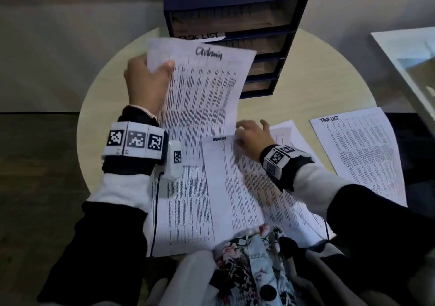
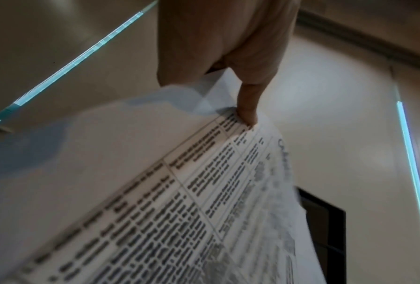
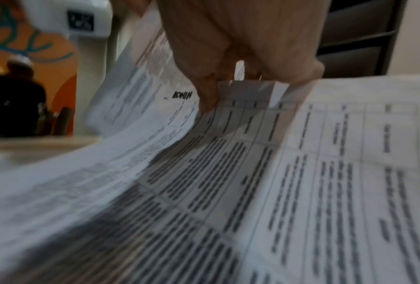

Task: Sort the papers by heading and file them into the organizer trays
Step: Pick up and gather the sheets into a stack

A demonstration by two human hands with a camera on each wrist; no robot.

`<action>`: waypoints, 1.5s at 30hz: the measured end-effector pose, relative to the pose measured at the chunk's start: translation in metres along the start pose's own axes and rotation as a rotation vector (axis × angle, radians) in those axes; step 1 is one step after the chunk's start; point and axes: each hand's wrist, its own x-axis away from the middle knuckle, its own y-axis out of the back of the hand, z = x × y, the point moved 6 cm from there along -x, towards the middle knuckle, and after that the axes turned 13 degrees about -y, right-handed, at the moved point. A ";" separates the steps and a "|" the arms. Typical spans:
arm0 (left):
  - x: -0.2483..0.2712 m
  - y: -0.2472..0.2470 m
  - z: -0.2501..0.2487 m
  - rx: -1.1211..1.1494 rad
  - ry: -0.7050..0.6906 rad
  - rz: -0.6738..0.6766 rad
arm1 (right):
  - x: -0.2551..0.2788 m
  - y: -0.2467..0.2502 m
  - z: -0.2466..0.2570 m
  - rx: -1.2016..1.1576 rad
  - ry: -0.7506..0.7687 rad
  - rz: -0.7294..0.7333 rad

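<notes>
Overhead, an "Admin" sheet (image 1: 202, 86) is held pinched in the left grip (image 1: 147, 82) above the desk (image 1: 306, 89); another admin sheet's (image 1: 226, 188) top edge is pinched by the right grip (image 1: 253, 138).

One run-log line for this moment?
left hand: holds Admin sheet raised | right hand: pinches second Admin sheet on table | organizer: behind

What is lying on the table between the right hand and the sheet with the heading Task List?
In the head view, one more printed sheet lies partly under the right hand, then bare table, then the Task List sheet.
</notes>
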 end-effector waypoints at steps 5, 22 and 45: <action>-0.008 0.002 -0.023 0.167 -0.099 0.052 | 0.009 0.100 -0.004 -0.365 0.060 -0.735; 0.003 -0.012 -0.052 0.260 -0.247 0.124 | 0.026 0.235 0.025 -0.709 0.100 -0.919; 0.044 -0.059 0.023 0.423 0.150 0.332 | 0.010 0.130 -0.056 -1.419 -0.157 -0.533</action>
